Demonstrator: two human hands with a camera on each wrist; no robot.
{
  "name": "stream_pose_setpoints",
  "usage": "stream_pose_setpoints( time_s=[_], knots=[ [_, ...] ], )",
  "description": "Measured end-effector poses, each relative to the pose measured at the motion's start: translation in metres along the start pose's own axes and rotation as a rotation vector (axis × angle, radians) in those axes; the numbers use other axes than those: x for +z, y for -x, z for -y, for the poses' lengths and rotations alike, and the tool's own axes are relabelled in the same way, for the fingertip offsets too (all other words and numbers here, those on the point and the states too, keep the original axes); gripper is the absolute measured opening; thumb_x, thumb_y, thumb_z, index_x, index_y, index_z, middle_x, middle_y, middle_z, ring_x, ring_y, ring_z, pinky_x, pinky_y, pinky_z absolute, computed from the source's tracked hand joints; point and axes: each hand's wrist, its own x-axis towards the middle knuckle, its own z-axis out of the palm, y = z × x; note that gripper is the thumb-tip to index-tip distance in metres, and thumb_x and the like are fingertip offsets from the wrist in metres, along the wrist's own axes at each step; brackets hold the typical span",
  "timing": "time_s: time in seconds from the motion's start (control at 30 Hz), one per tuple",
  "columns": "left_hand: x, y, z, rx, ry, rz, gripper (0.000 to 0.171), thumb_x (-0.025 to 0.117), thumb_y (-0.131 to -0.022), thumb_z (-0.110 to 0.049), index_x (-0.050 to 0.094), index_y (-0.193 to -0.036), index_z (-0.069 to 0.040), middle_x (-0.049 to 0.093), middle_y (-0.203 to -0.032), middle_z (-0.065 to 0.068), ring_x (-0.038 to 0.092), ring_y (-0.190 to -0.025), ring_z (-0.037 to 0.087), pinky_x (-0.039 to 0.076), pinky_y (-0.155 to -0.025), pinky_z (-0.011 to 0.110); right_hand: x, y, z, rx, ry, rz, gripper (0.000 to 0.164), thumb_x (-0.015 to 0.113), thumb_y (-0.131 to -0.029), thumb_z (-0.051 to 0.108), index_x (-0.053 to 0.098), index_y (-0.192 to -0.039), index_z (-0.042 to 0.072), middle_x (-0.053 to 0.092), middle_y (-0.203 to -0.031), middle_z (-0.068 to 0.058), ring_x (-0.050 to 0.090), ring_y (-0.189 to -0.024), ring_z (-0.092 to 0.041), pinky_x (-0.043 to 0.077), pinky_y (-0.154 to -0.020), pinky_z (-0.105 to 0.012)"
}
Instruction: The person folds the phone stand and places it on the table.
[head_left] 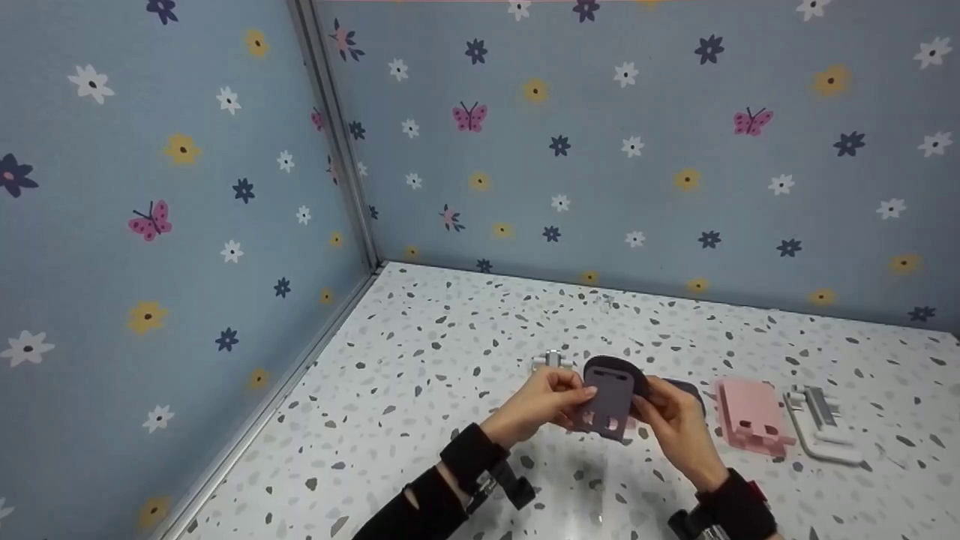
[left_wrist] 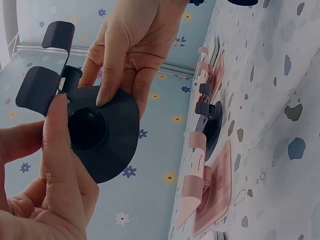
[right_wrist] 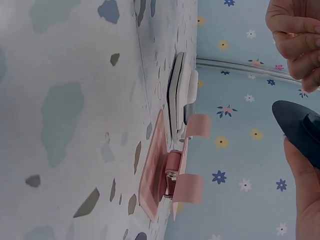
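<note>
A dark grey folding phone stand (head_left: 609, 396) with a rounded base is held up over the table between both hands. My left hand (head_left: 541, 405) pinches the left edge of its slotted plate, thumb on the front face. The rim of the rounded base (left_wrist: 120, 135) is gripped by my right hand (head_left: 679, 424), with the thumb on the base near its round centre in the left wrist view. Two curved lips (left_wrist: 37, 90) stick out from the plate there. In the right wrist view only part of the dark base (right_wrist: 300, 127) shows.
Behind the hands, a row of similar stands lies on the speckled table: a partly hidden white one (head_left: 553, 360), a dark one (head_left: 686, 391), a pink one (head_left: 752, 412) and a white one (head_left: 825, 431). Another pink stand (left_wrist: 212, 192) is nearer in the left wrist view. Flowered walls (head_left: 600, 150) stand behind and left.
</note>
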Motion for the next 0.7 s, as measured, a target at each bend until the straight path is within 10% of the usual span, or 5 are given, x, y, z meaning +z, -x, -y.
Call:
stream_pose_setpoints(
  time_s=[0.2, 0.47, 0.7],
  knots=[
    [-0.001, 0.0, 0.002, 0.055, 0.014, 0.004, 0.023, 0.065, -0.105, -0.001, 0.063, -0.082, -0.003, 0.064, -0.07, -0.007, 0.063, -0.061, 0.001, 0.057, -0.055, 0.014, 0.001, 0.001, 0.005, 0.139, -0.006, 0.012, 0.029, 0.057, -0.101, -0.019, 0.061, -0.13, -0.024, 0.083, -0.113, -0.011, 0.078, -0.092, -0.002, 0.066, -0.08, -0.019],
    [0.006, 0.003, 0.003, 0.11, 0.043, -0.049, 0.02, 0.065, -0.104, 0.003, 0.063, -0.085, 0.004, 0.065, -0.072, -0.006, 0.065, -0.064, 0.001, 0.06, -0.061, 0.014, 0.001, 0.001, 0.013, 0.345, -0.144, 0.016, 0.039, 0.053, -0.104, -0.017, 0.048, -0.141, -0.028, 0.082, -0.107, 0.012, 0.08, -0.093, -0.007, 0.067, -0.084, -0.023],
    [0.011, 0.004, 0.007, 0.204, -0.076, -0.141, 0.02, 0.071, -0.101, 0.0, 0.062, -0.085, 0.01, 0.06, -0.066, -0.009, 0.054, -0.06, 0.0, 0.051, -0.056, 0.011, 0.004, 0.003, 0.017, 0.459, -0.215, 0.002, 0.05, 0.047, -0.107, -0.014, 0.035, -0.154, -0.026, 0.082, -0.116, -0.007, 0.08, -0.095, -0.007, 0.067, -0.089, -0.024]
  ],
)
